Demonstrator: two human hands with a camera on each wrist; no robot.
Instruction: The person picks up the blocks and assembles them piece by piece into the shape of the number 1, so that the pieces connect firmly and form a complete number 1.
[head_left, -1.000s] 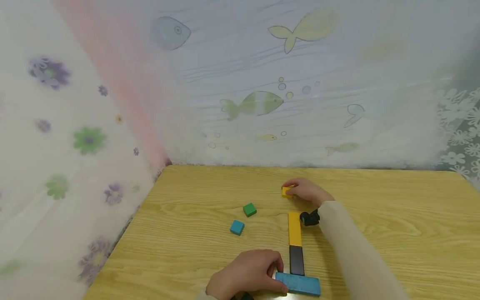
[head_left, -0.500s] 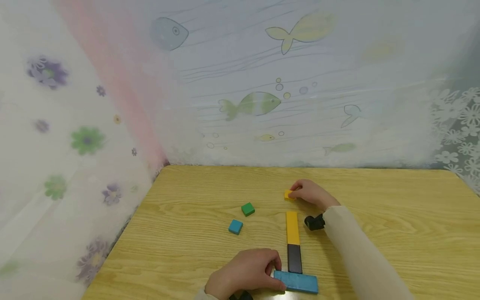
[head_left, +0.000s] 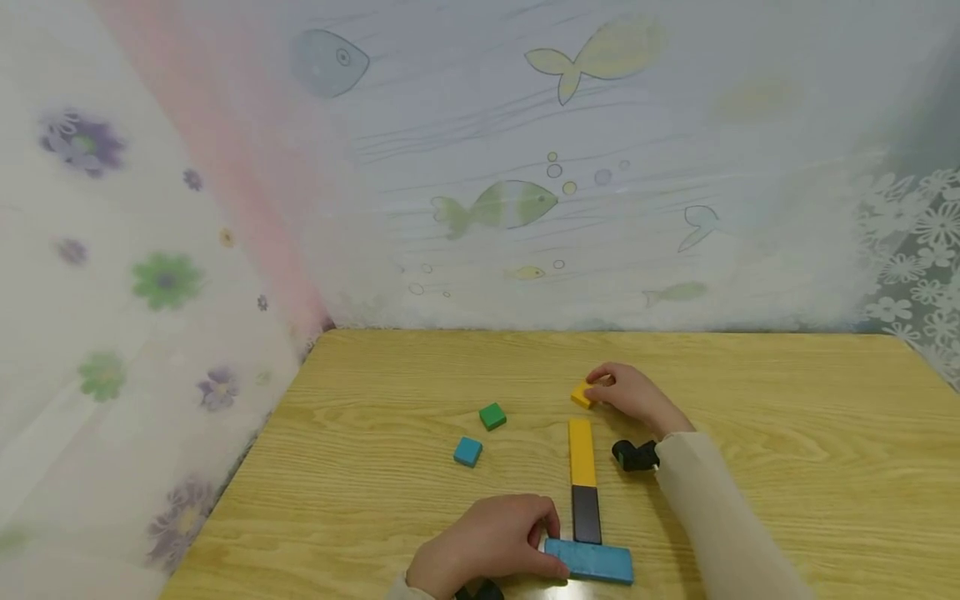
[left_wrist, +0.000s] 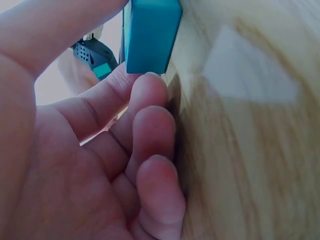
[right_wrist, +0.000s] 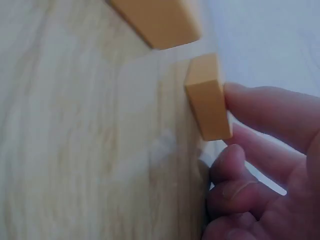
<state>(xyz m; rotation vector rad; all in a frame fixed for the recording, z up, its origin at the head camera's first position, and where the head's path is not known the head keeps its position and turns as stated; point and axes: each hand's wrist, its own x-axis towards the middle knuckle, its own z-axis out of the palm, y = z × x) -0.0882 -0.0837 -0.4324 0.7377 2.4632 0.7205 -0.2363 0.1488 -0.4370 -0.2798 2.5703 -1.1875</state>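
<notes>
Head view: right hand (head_left: 633,396) pinches the small yellow block (head_left: 581,394) just past the far end of the long yellow block (head_left: 582,452); can't tell if it's touching the bench (head_left: 360,508). Long yellow runs end-to-end into a black block (head_left: 587,515), which butts against the far side of the long blue block (head_left: 592,561). Left hand (head_left: 487,537) grips that one's left end, thumb on the near side. Green square block (head_left: 492,417) and blue square block (head_left: 468,452) sit off left, apart.

Left wrist: blue end face reads teal, plain, flat-sided; lower fingers curled beside it.

Right wrist: small block reads orange, smooth, crisp-edged, fairly thick.
</notes>
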